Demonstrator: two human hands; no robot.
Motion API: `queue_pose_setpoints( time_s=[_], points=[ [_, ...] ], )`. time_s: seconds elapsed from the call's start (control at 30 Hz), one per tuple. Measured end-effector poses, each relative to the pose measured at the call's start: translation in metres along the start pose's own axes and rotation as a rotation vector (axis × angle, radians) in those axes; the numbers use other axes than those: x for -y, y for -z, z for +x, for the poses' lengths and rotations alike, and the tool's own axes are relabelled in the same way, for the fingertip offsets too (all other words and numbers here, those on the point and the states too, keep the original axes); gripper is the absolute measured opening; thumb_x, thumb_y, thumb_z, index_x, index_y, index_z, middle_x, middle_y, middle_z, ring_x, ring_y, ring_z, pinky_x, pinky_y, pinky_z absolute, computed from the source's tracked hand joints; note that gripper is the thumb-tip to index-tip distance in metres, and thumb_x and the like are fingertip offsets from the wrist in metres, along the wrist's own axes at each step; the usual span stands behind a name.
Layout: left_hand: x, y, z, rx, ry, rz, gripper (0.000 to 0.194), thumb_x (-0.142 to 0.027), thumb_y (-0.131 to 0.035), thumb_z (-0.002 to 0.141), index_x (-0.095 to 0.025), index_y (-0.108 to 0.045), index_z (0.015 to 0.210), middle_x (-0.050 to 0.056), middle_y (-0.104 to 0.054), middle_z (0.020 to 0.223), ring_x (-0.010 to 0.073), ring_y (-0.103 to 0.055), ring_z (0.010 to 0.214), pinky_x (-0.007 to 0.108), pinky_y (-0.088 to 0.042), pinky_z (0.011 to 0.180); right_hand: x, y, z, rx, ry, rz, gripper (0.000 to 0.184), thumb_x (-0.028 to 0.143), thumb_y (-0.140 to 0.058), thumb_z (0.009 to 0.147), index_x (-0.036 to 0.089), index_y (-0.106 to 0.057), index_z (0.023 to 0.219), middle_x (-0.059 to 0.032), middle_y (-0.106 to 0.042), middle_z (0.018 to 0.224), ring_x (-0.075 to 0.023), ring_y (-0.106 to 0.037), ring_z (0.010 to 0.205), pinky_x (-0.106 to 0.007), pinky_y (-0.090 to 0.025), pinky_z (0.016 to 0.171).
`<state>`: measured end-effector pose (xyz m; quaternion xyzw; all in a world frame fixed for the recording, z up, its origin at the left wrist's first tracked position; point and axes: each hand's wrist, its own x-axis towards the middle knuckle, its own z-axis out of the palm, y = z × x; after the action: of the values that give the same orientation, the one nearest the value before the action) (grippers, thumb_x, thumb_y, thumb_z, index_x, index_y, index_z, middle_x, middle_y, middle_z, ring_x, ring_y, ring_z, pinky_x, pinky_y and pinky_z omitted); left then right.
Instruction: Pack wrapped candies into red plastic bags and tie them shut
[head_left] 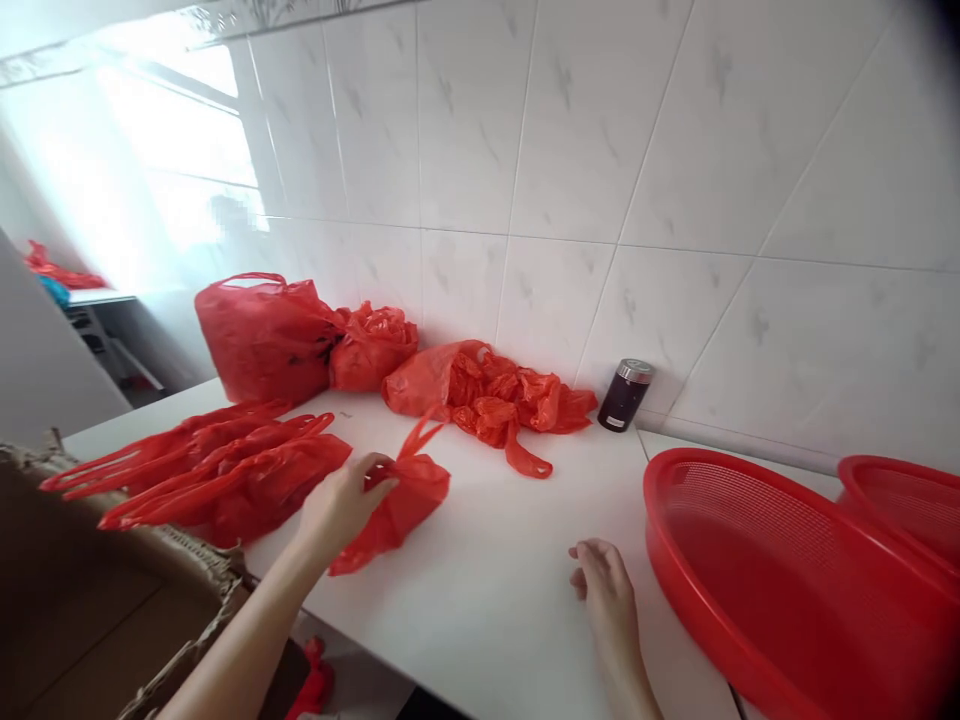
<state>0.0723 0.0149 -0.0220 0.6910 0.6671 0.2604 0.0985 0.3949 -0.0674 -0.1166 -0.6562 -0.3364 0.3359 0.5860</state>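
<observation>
Pinch the red bag (401,510) gently with the left hand (349,500), keeping the bare right hand (606,585) loosely curled apart.

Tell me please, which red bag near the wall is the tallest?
The big bag at the left end, with an arched handle on top; the others there sit lower.
</observation>
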Motion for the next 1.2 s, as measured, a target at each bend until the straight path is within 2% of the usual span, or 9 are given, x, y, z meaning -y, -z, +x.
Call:
queue_pose_setpoints(
  time_s=[0.13, 0.27, 0.4, 0.67, 0.77, 0.9, 1.0, 1.1, 1.2],
  points=[
    [-0.001, 0.009, -0.007, -0.172, -0.003, 0.086, 0.041, -0.040, -0.039, 0.092, -0.024, -0.050, 0.128, 0.012, -0.046, 0.140, 0.0355, -0.041, 0.126, 0.054, -0.025, 0.106, -0.007, -0.005, -0.003, 0.016, -0.006, -0.027, 0.033, 0.053, -0.057, 0.077, 0.022, -0.053, 0.084, -0.0006, -0.059, 0.079, -0.0140, -0.051, 0.059, -0.025, -0.043, 0.054],
    [-0.024, -0.027, -0.024, 0.086, -0.175, 0.053, 0.035, -0.041, -0.047, 0.089, -0.028, -0.060, 0.118, 0.005, -0.060, 0.126, 0.0255, -0.055, 0.114, 0.037, -0.042, 0.096, -0.010, -0.004, -0.002, 0.018, 0.017, -0.071, 0.033, 0.055, -0.056, 0.078, 0.022, -0.054, 0.084, -0.0008, -0.060, 0.080, -0.0142, -0.053, 0.061, -0.026, -0.044, 0.056],
    [-0.036, -0.066, -0.034, 0.360, -0.226, 0.055, 0.030, -0.041, -0.061, 0.079, -0.029, -0.069, 0.105, 0.005, -0.070, 0.109, 0.0283, -0.063, 0.100, 0.040, -0.049, 0.085, -0.020, -0.003, 0.001, 0.021, 0.054, -0.074, 0.037, 0.058, -0.056, 0.075, 0.022, -0.054, 0.083, -0.0009, -0.059, 0.078, -0.0156, -0.054, 0.060, -0.027, -0.045, 0.056],
    [-0.040, -0.089, 0.003, 0.360, -0.238, 0.128, 0.035, -0.037, -0.051, 0.085, -0.023, -0.064, 0.115, 0.011, -0.065, 0.121, 0.0315, -0.060, 0.108, 0.044, -0.048, 0.084, -0.022, -0.007, -0.005, 0.061, 0.186, -0.217, 0.030, 0.052, -0.048, 0.085, 0.023, -0.052, 0.083, -0.0002, -0.056, 0.075, -0.0159, -0.050, 0.060, -0.027, -0.041, 0.056],
    [-0.048, -0.063, 0.043, 0.284, -0.219, 0.179, 0.038, -0.039, -0.053, 0.086, -0.023, -0.062, 0.119, 0.013, -0.063, 0.125, 0.0321, -0.061, 0.107, 0.043, -0.048, 0.084, -0.021, -0.008, -0.008, 0.079, 0.218, -0.273, 0.028, 0.051, -0.047, 0.087, 0.023, -0.051, 0.082, 0.0005, -0.056, 0.074, -0.0161, -0.051, 0.062, -0.026, -0.042, 0.059],
    [-0.049, 0.019, 0.110, 0.116, -0.142, 0.274, 0.053, -0.052, -0.047, 0.087, -0.020, -0.054, 0.128, 0.015, -0.059, 0.128, 0.0339, -0.058, 0.111, 0.045, -0.045, 0.088, -0.021, -0.007, -0.008, 0.054, 0.191, -0.288, 0.029, 0.052, -0.048, 0.085, 0.023, -0.053, 0.083, -0.0002, -0.059, 0.075, -0.0172, -0.055, 0.066, -0.027, -0.044, 0.061],
    [-0.031, 0.075, 0.134, 0.054, -0.125, 0.370, 0.053, -0.052, -0.038, 0.092, -0.013, -0.055, 0.125, 0.013, -0.056, 0.127, 0.0336, -0.052, 0.117, 0.053, -0.039, 0.092, -0.023, -0.006, -0.007, 0.057, 0.163, -0.305, 0.031, 0.054, -0.049, 0.083, 0.024, -0.054, 0.083, -0.0005, -0.060, 0.074, -0.0175, -0.055, 0.064, -0.027, -0.044, 0.060],
    [0.002, 0.089, 0.121, 0.128, -0.101, 0.444, 0.042, -0.049, -0.048, 0.089, -0.013, -0.065, 0.101, 0.009, -0.066, 0.105, 0.0268, -0.059, 0.103, 0.050, -0.042, 0.089, -0.024, -0.006, -0.006, 0.070, 0.141, -0.329, 0.033, 0.056, -0.050, 0.081, 0.024, -0.055, 0.083, -0.0012, -0.061, 0.075, -0.0183, -0.055, 0.065, -0.027, -0.043, 0.058],
    [0.040, 0.068, 0.090, 0.232, -0.088, 0.456, 0.046, -0.057, -0.059, 0.079, -0.014, -0.067, 0.094, 0.009, -0.070, 0.092, 0.0268, -0.063, 0.091, 0.047, -0.046, 0.083, -0.026, -0.006, -0.006, 0.078, 0.130, -0.345, 0.033, 0.057, -0.052, 0.080, 0.025, -0.056, 0.083, -0.0016, -0.063, 0.076, -0.0194, -0.056, 0.066, -0.028, -0.044, 0.058]
  ],
)
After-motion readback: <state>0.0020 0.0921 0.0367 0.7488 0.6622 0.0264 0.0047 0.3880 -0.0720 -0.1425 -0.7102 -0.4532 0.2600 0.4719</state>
